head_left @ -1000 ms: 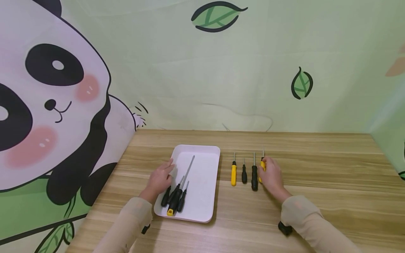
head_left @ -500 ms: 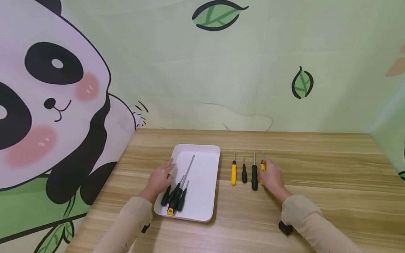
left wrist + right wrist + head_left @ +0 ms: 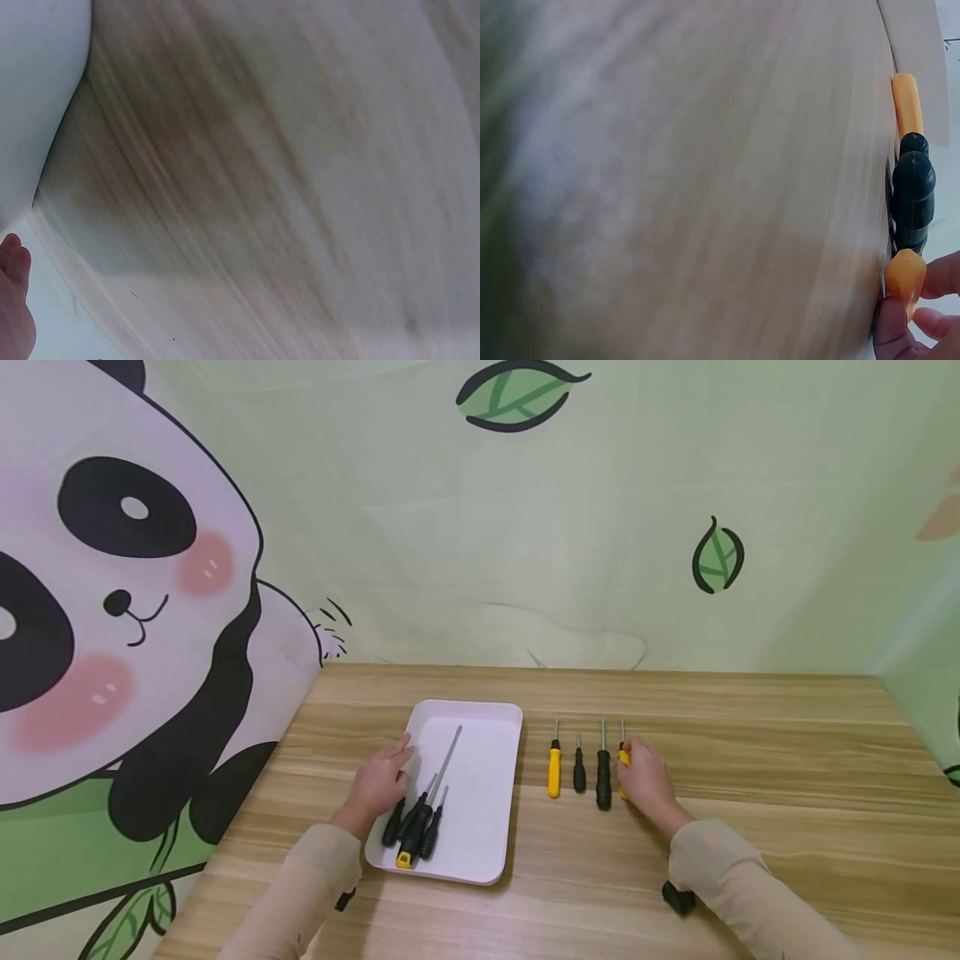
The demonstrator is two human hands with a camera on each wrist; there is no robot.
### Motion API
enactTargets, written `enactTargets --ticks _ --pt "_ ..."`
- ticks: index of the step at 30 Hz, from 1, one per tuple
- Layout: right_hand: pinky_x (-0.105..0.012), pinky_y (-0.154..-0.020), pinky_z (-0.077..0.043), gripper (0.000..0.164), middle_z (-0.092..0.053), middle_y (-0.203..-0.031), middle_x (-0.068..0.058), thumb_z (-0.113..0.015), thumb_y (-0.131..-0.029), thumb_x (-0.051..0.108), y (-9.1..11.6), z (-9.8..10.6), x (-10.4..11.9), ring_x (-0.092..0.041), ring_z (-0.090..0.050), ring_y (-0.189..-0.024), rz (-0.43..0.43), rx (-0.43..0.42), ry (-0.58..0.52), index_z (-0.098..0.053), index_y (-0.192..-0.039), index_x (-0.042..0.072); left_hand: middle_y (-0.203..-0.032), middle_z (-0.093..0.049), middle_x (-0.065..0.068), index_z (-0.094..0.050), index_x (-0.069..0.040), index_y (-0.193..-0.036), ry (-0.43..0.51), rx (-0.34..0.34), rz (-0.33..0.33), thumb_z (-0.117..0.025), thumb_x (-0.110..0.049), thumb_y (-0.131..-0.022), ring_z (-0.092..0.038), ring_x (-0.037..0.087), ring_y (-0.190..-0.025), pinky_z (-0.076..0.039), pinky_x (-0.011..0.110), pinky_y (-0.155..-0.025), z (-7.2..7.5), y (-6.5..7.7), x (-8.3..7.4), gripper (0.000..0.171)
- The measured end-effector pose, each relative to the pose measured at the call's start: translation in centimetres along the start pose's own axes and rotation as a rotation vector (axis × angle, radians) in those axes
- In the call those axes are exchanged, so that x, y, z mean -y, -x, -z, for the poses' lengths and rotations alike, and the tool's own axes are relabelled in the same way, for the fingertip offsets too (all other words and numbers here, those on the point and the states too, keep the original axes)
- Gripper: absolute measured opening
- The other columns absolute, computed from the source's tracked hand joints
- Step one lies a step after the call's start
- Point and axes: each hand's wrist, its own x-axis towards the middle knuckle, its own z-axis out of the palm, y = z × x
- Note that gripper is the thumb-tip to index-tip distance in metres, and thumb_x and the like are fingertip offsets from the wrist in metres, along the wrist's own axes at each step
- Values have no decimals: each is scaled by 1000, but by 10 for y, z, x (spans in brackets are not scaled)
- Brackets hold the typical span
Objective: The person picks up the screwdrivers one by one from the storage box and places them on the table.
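In the head view, my left hand (image 3: 377,783) rests on the left rim of a white tray (image 3: 480,827), its fingers reaching over the edge. Several screwdrivers lie in the tray, among them a long black one with a yellow handle end (image 3: 405,860). My right hand (image 3: 647,777) pinches a yellow-handled screwdriver (image 3: 624,760) between thumb and fingers, its shaft pointing away from me. In the right wrist view the fingertips close on the yellow handle (image 3: 906,274). Left of it, in a row, lie a thick black screwdriver (image 3: 603,781), a small black one (image 3: 579,772) and a yellow one (image 3: 554,770).
Everything lies on a wood-grain table (image 3: 787,760). Behind it hangs a pale green backdrop (image 3: 600,543) printed with leaves and a panda (image 3: 135,602). A black device (image 3: 678,898) sits below my right cuff.
The yellow screwdriver in my right hand has slid slightly toward me, its tip now about level with the thick black one's. My left hand and the tray have stayed put.
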Motion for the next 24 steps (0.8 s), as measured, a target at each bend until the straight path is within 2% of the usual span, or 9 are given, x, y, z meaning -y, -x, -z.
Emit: enactTargets --ticks 16,24 --pt "-36 -58 -44 25 -58 -86 -16 -54 -80 16 -2 6 3 -27 -54 -73 -81 85 45 -52 -100 0 -135 -44 8 -55 -3 -119 19 14 14 -52 -7 -76 -45 26 -120 -40 41 -94 1 0 -1 43" --pt "-34 -55 -42 27 -58 -86 -16 -53 -80 17 0 7 3 -26 -54 -71 -96 98 41 -52 -101 0 -135 -44 8 -55 -3 -119 17 21 20 -51 -7 -77 -45 27 -120 -40 41 -94 3 0 -3 43"
